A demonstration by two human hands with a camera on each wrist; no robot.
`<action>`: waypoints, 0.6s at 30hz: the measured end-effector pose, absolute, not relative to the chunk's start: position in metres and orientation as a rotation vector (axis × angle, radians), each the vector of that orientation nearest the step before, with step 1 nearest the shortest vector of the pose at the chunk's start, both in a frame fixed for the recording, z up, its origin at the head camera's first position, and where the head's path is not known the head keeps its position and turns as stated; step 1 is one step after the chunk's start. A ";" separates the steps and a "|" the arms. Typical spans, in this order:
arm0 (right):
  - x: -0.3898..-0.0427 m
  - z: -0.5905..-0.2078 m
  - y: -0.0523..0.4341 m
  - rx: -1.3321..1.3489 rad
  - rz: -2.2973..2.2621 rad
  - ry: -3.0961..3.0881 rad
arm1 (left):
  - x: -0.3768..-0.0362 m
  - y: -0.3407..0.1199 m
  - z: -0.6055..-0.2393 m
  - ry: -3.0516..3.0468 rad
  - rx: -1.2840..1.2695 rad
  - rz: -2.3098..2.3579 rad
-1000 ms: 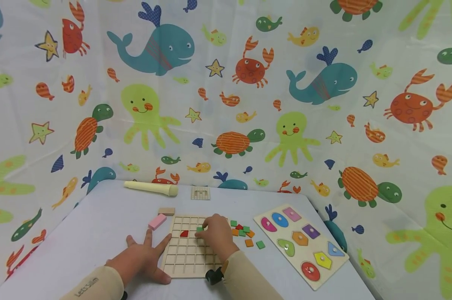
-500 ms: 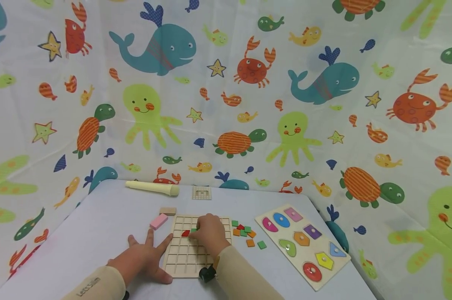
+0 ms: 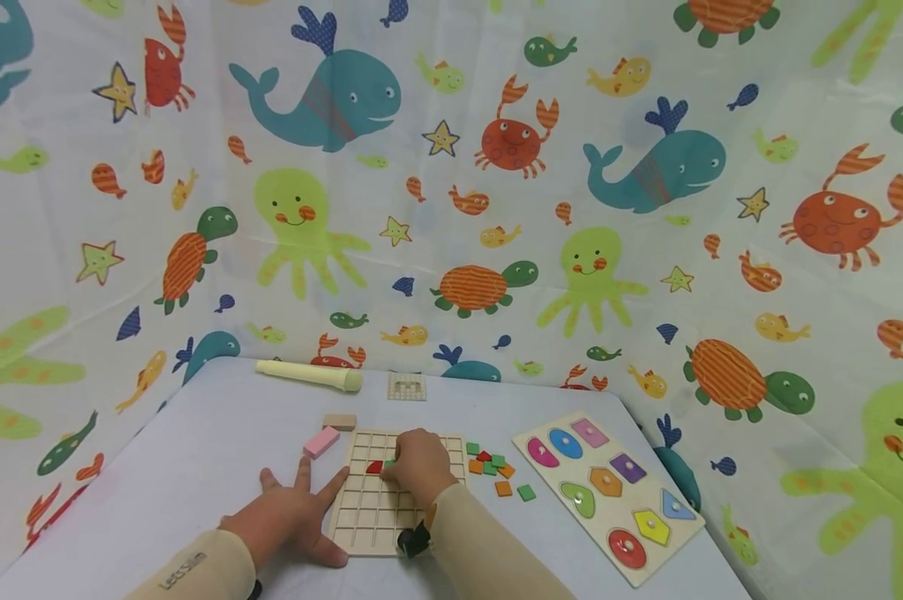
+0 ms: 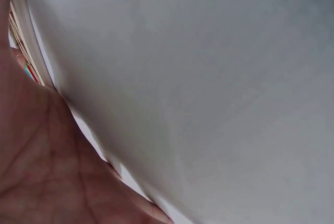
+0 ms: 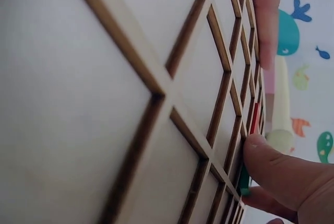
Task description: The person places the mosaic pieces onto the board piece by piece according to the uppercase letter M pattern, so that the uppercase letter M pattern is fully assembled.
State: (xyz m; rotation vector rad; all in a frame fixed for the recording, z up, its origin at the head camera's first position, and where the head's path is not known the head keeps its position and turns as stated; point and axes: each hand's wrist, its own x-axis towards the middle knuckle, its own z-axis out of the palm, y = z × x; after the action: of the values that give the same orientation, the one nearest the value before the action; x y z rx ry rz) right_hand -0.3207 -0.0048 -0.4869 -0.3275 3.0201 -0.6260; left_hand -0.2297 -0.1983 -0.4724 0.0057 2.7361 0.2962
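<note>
A wooden grid board lies on the white table, and its raised bars fill most of the right wrist view. My left hand rests with spread fingers at the board's left edge, index fingertip and thumb by the rim. Its palm shows in the left wrist view. Over the upper middle of the board, my right hand pinches a green square tile between thumb and finger, low over the cells. Just left of it a red quarter-round tile sits in a cell.
Loose green, orange and red tiles lie right of the board. A shape puzzle with knobbed pieces is farther right. Behind the board are a pink block, a wooden block, a small grid piece and a cream-coloured toy microphone.
My right hand has shifted a little left with the green tile, coming next to the red tile. The left hand stays at the board's edge. The head view has drifted slightly.
</note>
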 end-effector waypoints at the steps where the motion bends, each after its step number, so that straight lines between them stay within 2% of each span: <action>1: -0.320 -0.486 -0.005 -0.335 -0.626 3.019 | -0.230 -0.198 -0.472 2.736 0.007 0.296; 18: -0.312 -0.478 -0.001 -0.321 -0.457 3.070 | -0.229 -0.198 -0.472 2.715 -0.039 0.320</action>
State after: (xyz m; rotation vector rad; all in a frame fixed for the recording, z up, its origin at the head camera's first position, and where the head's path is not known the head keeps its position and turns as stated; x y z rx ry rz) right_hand -0.3117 -0.0012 -0.4779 -0.3208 3.0696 -0.4570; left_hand -0.2293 -0.1984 -0.4719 -0.0392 2.7148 0.3201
